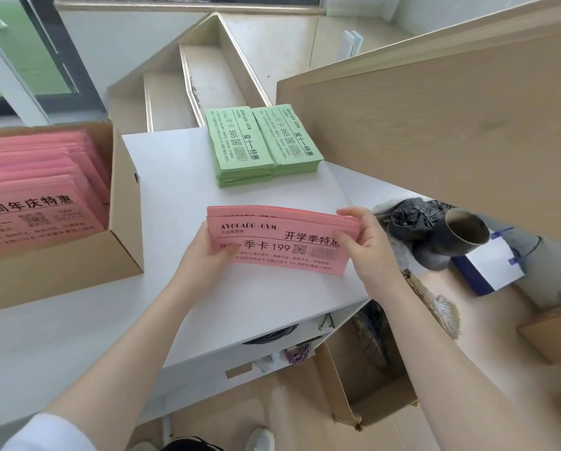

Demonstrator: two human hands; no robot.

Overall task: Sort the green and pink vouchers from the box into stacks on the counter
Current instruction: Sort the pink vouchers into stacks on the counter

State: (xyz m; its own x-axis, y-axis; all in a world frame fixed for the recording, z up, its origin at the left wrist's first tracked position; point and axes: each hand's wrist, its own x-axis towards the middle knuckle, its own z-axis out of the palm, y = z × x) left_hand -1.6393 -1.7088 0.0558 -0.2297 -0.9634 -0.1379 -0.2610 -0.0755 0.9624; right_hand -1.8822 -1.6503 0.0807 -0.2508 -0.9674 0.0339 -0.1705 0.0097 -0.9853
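A bundle of pink vouchers is held just above the white counter near its front right corner. My left hand grips its left end with the thumb on the printed face. My right hand pinches its right end. Two stacks of green vouchers lie side by side at the counter's far edge. The cardboard box stands at the left, with several pink vouchers inside it.
A tall wooden panel rises to the right. Below it sit a black bag, a dark cylinder and a white and blue packet. Open shelves with cables lie under the counter. Steps descend beyond.
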